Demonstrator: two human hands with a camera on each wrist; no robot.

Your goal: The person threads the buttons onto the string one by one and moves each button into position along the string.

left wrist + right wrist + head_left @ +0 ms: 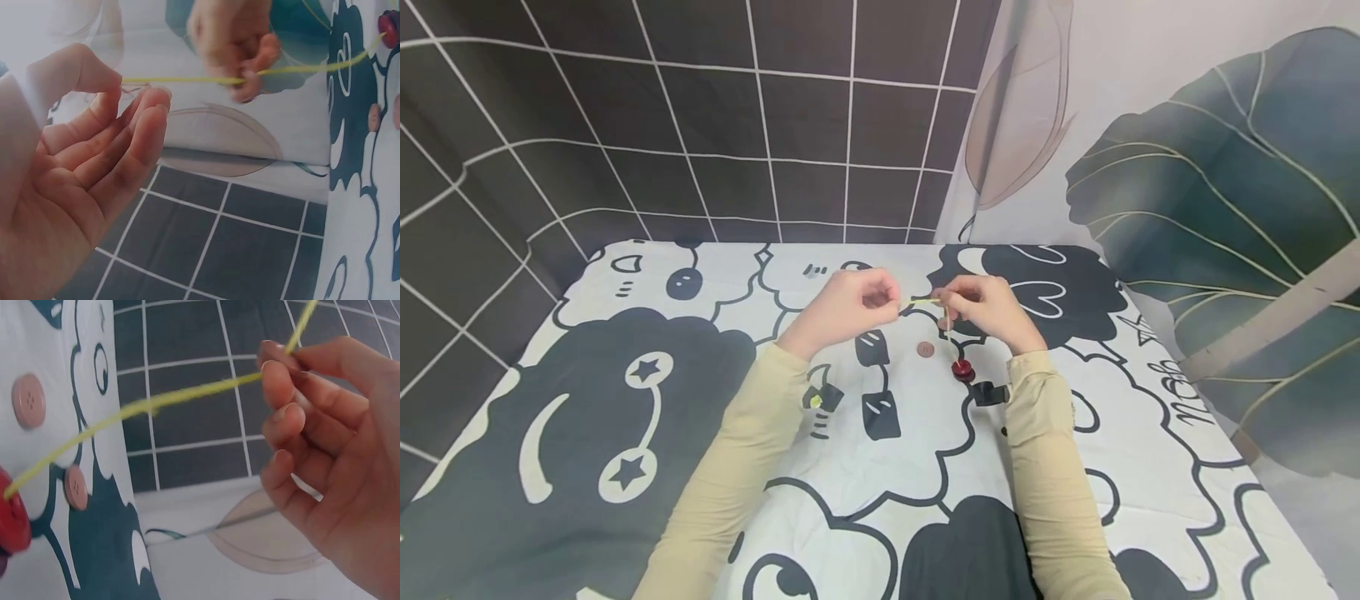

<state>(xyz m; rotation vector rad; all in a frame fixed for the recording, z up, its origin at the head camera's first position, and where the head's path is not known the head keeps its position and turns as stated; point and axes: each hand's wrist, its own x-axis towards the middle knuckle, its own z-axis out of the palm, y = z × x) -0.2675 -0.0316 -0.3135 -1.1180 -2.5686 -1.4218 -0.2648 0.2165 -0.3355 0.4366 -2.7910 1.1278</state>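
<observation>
A yellow string point(925, 300) runs between my two hands above the cloth-covered surface. My left hand point(856, 304) pinches one end of it between thumb and index finger, the other fingers loosely bent, as the left wrist view shows. With thumb and fingertips my right hand point(988, 307) pinches the string farther along. From there the string drops to red buttons point(962, 370) on the cloth; in the right wrist view it meets the face of the top red button point(14, 519). Two brownish-pink four-hole buttons lie nearby, one point(925, 350) between my forearms, the other point(76, 487) beneath my right hand.
The cloth point(865, 475) has a black-and-white cartoon print. A small yellow-green piece point(815, 402) lies near my left sleeve. Behind the surface hangs a dark gridded curtain point(700, 108); a leaf-patterned fabric point(1210, 167) is at the right.
</observation>
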